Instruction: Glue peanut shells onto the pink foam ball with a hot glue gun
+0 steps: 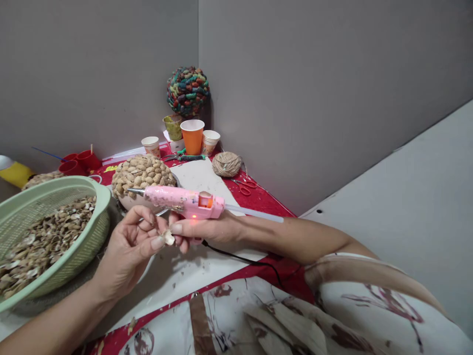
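My right hand (207, 229) is wrapped round the handle of a pink hot glue gun (181, 199), whose metal nozzle points left. A clear glue stick (254, 213) sticks out of its back, and a small light glows orange-red on its side. Between the thumb and fingers of my left hand (135, 236) is a pale piece of nutshell (169, 237); my right thumb reaches close to it. Just behind the gun stands a ball covered with shells (142, 175), its lower part bare and pale. To the left, a green plastic colander (102, 199) holds many loose shell pieces (48, 241).
Along the back are an orange paper cup (192, 138), small paper cups (151, 146), pliers (185, 158) and a multicoloured ball (188, 92). A twine ball (226, 164) and red scissors (244, 187) lie right. The black cord (240, 258) trails below my right wrist.
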Available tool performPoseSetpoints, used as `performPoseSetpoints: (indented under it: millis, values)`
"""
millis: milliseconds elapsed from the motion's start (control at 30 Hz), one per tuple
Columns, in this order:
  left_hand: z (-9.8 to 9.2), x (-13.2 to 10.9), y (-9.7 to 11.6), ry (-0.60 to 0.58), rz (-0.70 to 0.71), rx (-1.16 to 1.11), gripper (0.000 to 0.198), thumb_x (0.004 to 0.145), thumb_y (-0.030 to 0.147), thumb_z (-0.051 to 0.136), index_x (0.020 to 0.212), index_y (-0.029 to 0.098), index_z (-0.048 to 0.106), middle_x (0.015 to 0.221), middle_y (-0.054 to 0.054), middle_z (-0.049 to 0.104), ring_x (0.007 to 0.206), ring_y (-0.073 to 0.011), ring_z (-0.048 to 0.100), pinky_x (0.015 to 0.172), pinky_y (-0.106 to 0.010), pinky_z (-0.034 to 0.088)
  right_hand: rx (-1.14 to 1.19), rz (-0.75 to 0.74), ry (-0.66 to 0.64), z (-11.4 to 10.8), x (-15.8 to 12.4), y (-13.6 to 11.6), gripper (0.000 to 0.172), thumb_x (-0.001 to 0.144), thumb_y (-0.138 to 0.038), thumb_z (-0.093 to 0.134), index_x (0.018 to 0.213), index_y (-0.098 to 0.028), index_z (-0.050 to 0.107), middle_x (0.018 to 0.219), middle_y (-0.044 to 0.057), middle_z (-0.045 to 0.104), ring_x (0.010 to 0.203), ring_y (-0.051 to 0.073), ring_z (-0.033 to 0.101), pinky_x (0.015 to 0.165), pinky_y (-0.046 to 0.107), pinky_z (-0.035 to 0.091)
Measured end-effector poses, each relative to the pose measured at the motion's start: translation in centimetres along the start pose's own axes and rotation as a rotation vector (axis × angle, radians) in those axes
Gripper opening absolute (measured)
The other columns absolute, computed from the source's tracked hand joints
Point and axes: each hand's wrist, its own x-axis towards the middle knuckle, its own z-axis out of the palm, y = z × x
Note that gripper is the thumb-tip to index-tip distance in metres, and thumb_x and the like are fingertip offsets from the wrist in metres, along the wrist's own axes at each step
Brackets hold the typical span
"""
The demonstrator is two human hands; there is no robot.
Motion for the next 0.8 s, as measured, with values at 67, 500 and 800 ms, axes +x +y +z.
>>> performPoseSetpoints:
  millis: [67,500,800]
  values:
    - [0.0,0.0,0.2,-0.010,-0.007,-0.017,0.027,0.078,0.018,0.082,0.088,0.021,0.057,0.077,0.002,0.069,0.073,-0.0156,0.070,0.074,-0.031,0.058,0.090,0.032,-0.045,-0.3,0.3,0.3,0.037,0.077,-0.043,0.079,0.077,-0.014,0.057,0.070,-0.003,0.060,0.057,0.004,0.059,0.047,0.012,0.037]
    - [-1.3,0.6,0.0,0.133,0.113,0.115,0.028,0.073,0.013,0.085,0.087,0.021,0.062,0.078,0.003,0.070,0.073,-0.0106,0.068,0.075,-0.021,0.057,-0.173,-0.096,0.127,-0.5,0.1,-0.4,0.025,0.078,-0.030,0.078,0.088,-0.012,0.065,0.076,-0.002,0.063,0.058,0.006,0.060,0.058,0.018,0.053]
    - [-1.7,0.4,0.0,0.150,0.128,0.203,0.026,0.073,0.010,0.085,0.087,0.021,0.067,0.080,0.002,0.071,0.077,-0.0109,0.067,0.073,-0.019,0.056,-0.423,-0.135,0.167,-1.3,1.0,1.9,0.037,0.088,-0.030,0.069,0.121,-0.015,0.067,0.075,-0.001,0.067,0.060,0.008,0.062,0.056,0.016,0.052]
